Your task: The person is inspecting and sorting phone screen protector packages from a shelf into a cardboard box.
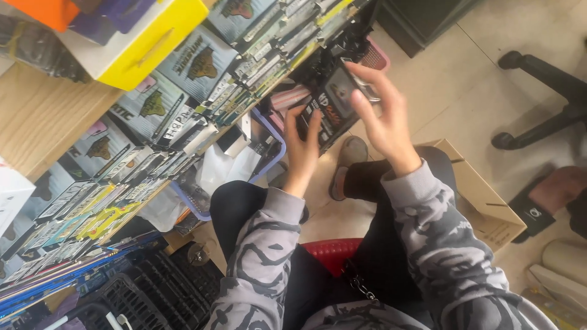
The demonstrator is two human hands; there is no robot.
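Basically, status as seen from the head camera:
left hand [302,142]: fingers together, pressed flat against the lower-left edge of the dark flat packet [333,101]; thumb side hidden, so the grip is judged a pinch on the edge
right hand [382,116]: fingers spread and curled over the packet's upper-right side, fingertips on its top edge, palm facing the packet; clamped on it rather than resting
packet position: held in the air between both hands, tilted, above the knees and just off the shelf front; not touching the shelf
why two hands: packet is thin and glossy, so holding opposite edges likely keeps it flat and steady
shelf stock [202,79]: rows of similar flat packets stood on edge in tight files along the wooden shelf [43,116], faces overlapping, presumably to pack many in and leave the edges readable
yellow box [153,36]: sits on the shelf top, far left, well apart from the hands
purple-rimmed basket [269,131]: below the shelf edge, just beside the left hand, holds loose clear wrappers
cardboard box [483,201]: open on the floor by the person's right knee, within easy reach
seat: red stool [330,253] under the person, legs in black, one shoe [348,162] forward
chair base [544,98]: black wheeled legs, upper right, well apart
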